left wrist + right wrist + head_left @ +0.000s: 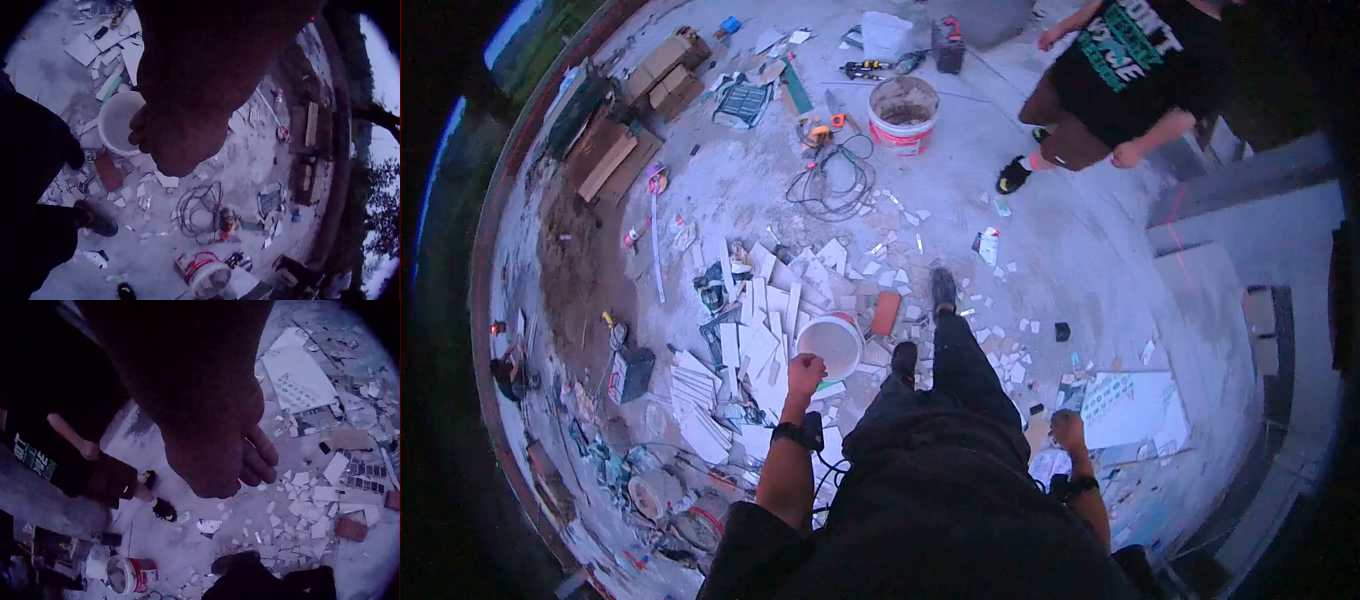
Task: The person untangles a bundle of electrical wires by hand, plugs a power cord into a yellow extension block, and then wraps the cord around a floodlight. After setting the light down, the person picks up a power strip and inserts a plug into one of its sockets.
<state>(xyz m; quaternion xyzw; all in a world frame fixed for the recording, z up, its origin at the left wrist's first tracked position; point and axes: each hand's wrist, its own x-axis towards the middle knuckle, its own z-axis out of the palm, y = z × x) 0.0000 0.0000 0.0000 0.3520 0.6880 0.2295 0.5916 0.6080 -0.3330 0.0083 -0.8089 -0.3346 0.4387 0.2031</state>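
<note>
My left hand point(805, 375) hangs in the air with its fingers loosely curled and nothing in them. In the head view it overlaps the near edge of a white bucket point(830, 345) on the floor. The left wrist view shows the same hand point(181, 140) partly covering that bucket's rim point(103, 122). At my other side the right hand point(1068, 430) hangs loosely curled, holding nothing. Below it lies a white printed board point(1125, 410). In the right wrist view the hand's fingers point(259, 450) bend inward over the rubble-strewn floor.
Broken tile pieces point(750, 330) and a red brick point(885, 313) surround my feet. Farther off stand a red-and-white bucket point(903, 115) and a coiled cable point(835, 180). Another person point(1100, 90) is at the upper right. Cardboard boxes point(665, 75) lie near the far left edge.
</note>
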